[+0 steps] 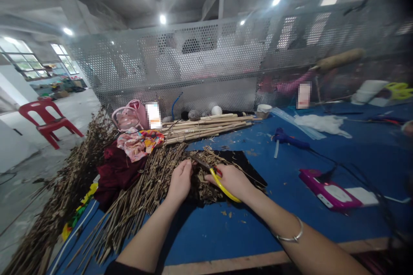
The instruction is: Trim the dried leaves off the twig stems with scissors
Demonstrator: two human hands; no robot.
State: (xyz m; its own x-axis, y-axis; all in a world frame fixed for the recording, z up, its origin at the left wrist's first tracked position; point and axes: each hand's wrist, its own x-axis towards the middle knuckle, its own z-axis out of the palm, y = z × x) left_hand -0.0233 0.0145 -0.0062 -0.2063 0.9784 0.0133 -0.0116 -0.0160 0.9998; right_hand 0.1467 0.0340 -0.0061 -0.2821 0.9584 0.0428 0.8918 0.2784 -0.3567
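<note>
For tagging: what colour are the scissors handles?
Yellow scissors handles, gripped by right hand; head view.

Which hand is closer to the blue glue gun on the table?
Right. The right hand, holding the yellow scissors, sits below-left of the glue gun; the left hand is farther left, on the dried twigs.

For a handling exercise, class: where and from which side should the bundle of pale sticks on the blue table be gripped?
Grip the bundle of pale sticks around its middle, coming from above on the near side. It lies flat and long, so a mid grip should keep it level; yarn balls crowd its far side.
</note>
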